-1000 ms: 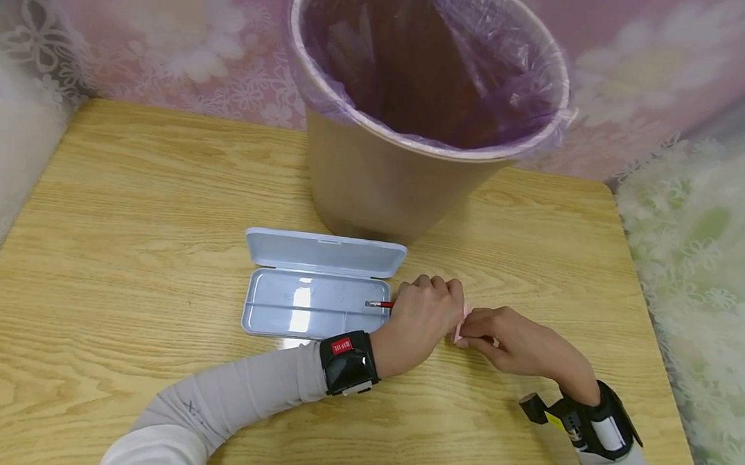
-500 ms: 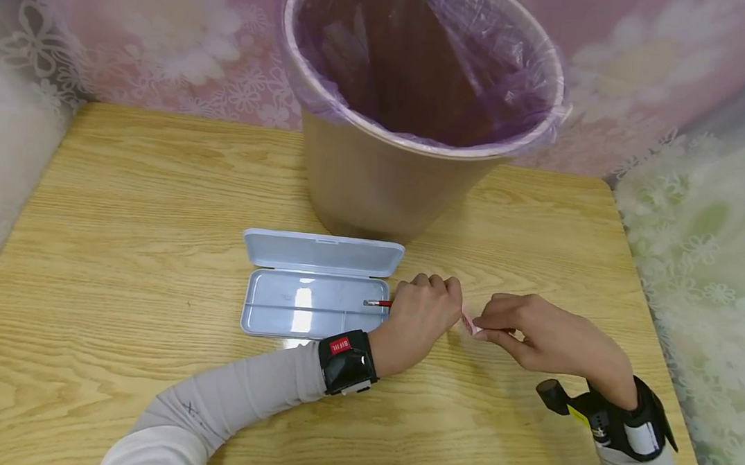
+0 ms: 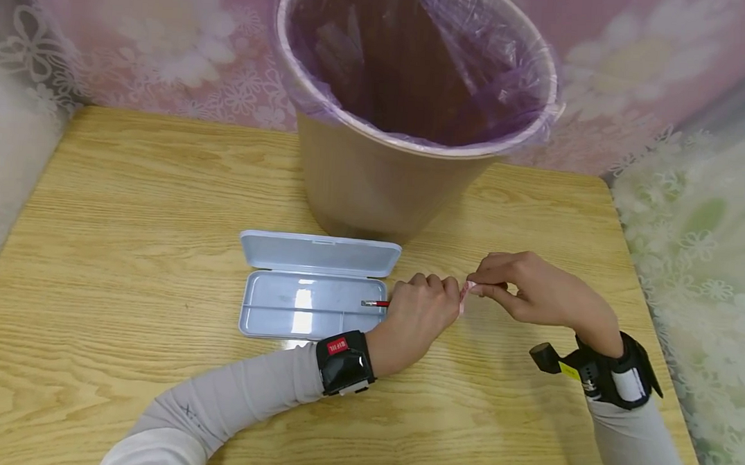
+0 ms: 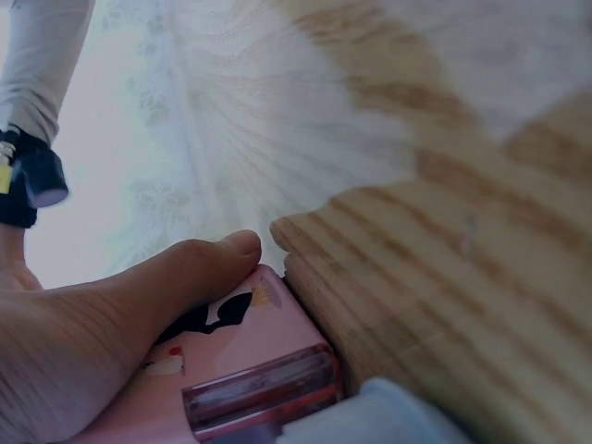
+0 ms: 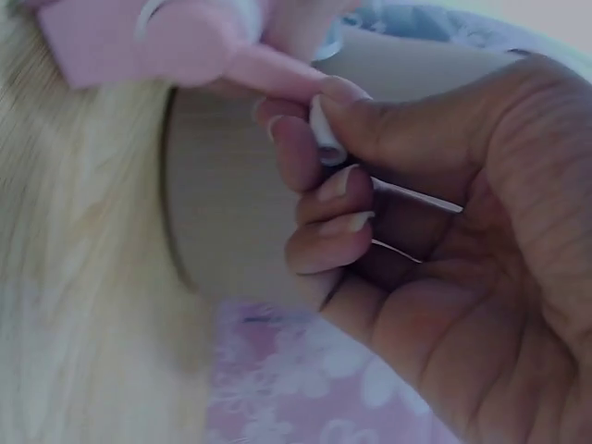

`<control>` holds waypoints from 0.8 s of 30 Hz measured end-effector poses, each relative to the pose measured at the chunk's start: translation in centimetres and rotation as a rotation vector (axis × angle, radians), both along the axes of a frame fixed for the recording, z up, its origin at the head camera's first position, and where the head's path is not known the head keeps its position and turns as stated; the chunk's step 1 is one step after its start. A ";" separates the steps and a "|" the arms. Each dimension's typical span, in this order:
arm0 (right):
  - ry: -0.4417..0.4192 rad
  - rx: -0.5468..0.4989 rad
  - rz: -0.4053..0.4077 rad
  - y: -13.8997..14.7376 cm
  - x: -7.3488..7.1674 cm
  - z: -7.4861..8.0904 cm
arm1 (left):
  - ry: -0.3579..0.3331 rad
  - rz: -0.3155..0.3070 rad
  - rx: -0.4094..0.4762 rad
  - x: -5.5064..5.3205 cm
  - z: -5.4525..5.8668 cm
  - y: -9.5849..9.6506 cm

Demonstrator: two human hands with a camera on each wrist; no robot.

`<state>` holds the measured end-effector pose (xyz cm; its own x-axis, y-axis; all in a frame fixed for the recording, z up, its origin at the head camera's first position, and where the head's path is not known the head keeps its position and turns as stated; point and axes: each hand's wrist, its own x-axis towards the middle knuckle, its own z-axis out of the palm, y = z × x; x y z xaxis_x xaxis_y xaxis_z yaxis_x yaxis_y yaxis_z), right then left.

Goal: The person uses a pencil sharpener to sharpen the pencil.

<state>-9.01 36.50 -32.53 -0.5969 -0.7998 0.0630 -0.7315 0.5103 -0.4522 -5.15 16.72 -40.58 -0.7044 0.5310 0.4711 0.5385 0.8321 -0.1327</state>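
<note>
1. Left hand (image 3: 412,324), curled, holds pink crank sharpener (image 4: 239,350) right of centre, well inside the counter's (image 3: 161,202) edges.
2. Right hand (image 3: 535,288) has narrow grip, pinching white knob (image 5: 325,130).
3. Counter spreads widely leftward.

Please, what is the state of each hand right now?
Left hand: closed, holding the sharpener.
Right hand: closed, pinching the crank.

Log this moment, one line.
left hand: grips pink crank pencil sharpener | right hand: pinches white crank knob | light-blue pencil case: lid open | lined bin: behind case
</note>
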 end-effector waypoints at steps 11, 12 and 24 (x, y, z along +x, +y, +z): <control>-0.193 -0.034 -0.035 1.1 -2.6 -4.4 | -0.037 -0.020 -0.053 0.1 0.2 -0.2; -0.191 -0.032 -0.041 1.2 -2.5 -4.8 | -0.035 -0.020 -0.057 0.2 0.2 -0.2; -0.265 0.058 -0.076 0.6 0.8 -7.4 | -0.068 -0.002 -0.054 0.2 0.3 -0.1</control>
<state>-8.16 37.09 -39.93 -0.6449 -0.7498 -0.1479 -0.5501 0.5897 -0.5913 -4.91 16.64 -40.27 -0.7325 0.5561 0.3928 0.5498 0.8234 -0.1404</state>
